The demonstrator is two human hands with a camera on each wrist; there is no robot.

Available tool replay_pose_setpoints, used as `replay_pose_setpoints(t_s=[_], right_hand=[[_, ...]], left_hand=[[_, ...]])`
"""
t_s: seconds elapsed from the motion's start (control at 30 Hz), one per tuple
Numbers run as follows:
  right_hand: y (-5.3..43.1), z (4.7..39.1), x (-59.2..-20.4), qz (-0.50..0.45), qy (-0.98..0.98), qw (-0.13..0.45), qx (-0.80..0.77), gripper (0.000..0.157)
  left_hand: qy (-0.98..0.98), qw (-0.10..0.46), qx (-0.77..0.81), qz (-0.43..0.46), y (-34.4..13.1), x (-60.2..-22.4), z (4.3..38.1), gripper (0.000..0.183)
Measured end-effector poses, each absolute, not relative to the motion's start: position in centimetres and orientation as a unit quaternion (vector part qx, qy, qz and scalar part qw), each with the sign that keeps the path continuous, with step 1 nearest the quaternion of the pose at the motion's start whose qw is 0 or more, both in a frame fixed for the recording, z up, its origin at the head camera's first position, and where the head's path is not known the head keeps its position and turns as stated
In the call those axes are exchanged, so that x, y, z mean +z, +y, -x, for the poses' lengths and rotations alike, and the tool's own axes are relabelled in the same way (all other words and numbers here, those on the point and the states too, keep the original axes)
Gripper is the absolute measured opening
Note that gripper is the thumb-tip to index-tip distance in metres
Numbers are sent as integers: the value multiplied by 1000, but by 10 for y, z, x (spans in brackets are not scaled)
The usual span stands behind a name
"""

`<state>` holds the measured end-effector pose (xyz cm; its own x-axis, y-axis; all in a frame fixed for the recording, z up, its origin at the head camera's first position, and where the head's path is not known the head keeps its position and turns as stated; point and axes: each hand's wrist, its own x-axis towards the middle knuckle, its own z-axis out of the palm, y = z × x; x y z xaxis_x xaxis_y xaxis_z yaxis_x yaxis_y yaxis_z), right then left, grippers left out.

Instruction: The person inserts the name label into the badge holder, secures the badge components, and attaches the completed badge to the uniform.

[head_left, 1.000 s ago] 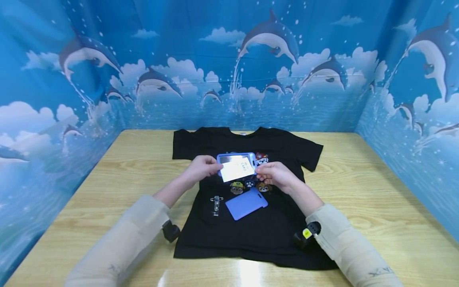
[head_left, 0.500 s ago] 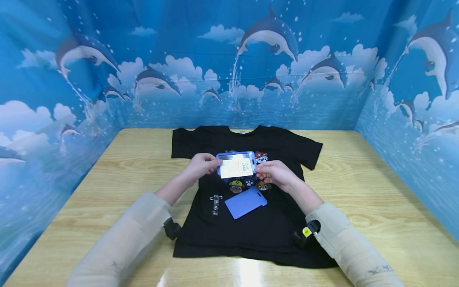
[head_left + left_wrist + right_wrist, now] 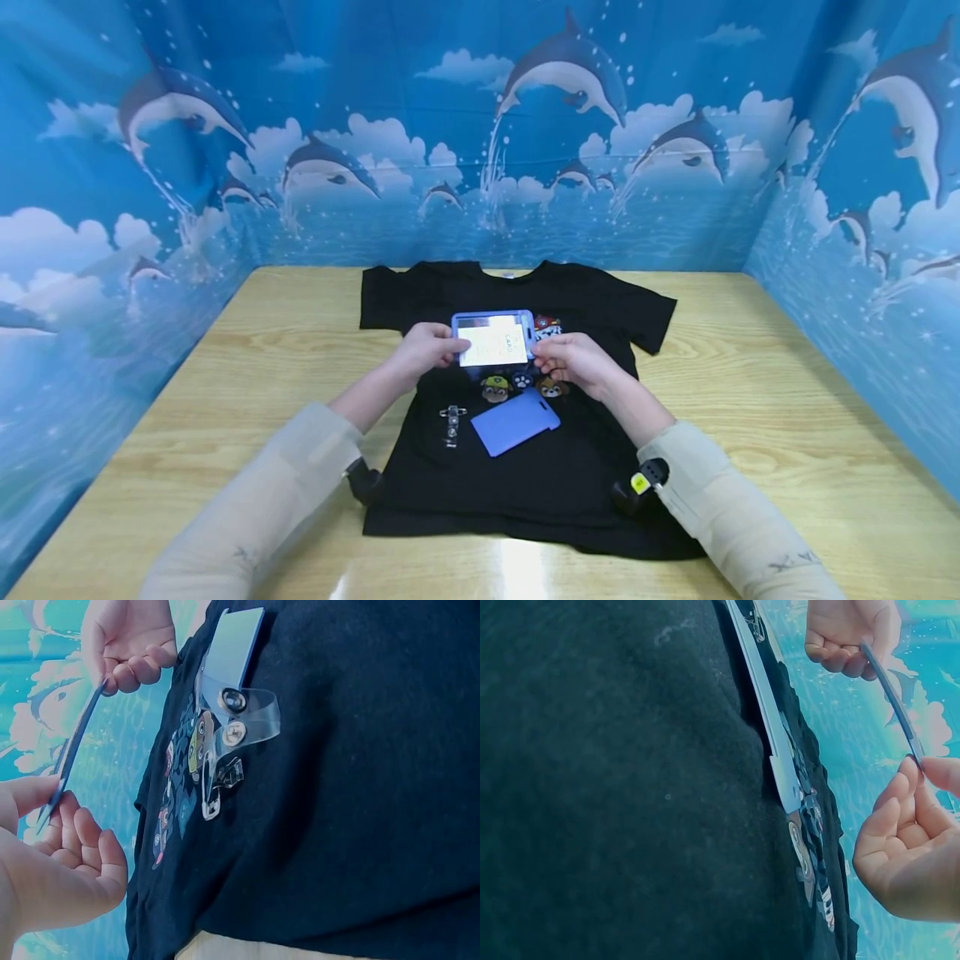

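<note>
Above a black T-shirt (image 3: 517, 492), both hands hold a blue ID card holder frame (image 3: 492, 315) level, with a white card (image 3: 491, 346) printed "CARD" lying over its window. My left hand (image 3: 423, 350) pinches the left end, its thumb on the card's edge. At the slotted right end my right hand (image 3: 576, 362) pinches the corner between thumb and fingers. Both wrist views show the holder (image 3: 79, 742) edge-on between the hands, so whether the card is fully seated cannot be told. Below lies a flat blue holder cover (image 3: 516, 423).
Left of the cover, a badge clip (image 3: 452, 425) with a clear snap strap and safety pin lies on the shirt. Cartoon dog prints (image 3: 495, 389) show on the shirt's chest. Wooden table (image 3: 750, 367) surrounds it, and a dolphin-print curtain (image 3: 480, 167) stands behind and at the sides.
The card was tilted and hung below the frame's lower edge. It has straightened and shifted up over the window. Both hands keep nearly the same place; the cover and clip have not moved.
</note>
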<state>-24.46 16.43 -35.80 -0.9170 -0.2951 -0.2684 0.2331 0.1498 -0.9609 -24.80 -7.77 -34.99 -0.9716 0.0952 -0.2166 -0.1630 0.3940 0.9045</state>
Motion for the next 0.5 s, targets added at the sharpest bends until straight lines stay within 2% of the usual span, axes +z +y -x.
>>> replay_pose_setpoints(t_s=[0.23, 0.5], right_hand=[[157, 245, -355, 3, 758, 188, -624, 26], [150, 244, -356, 1, 766, 184, -616, 23]], left_hand=[[818, 124, 560, 38, -78, -350, 247, 22], [821, 121, 557, 38, -79, -350, 247, 26]])
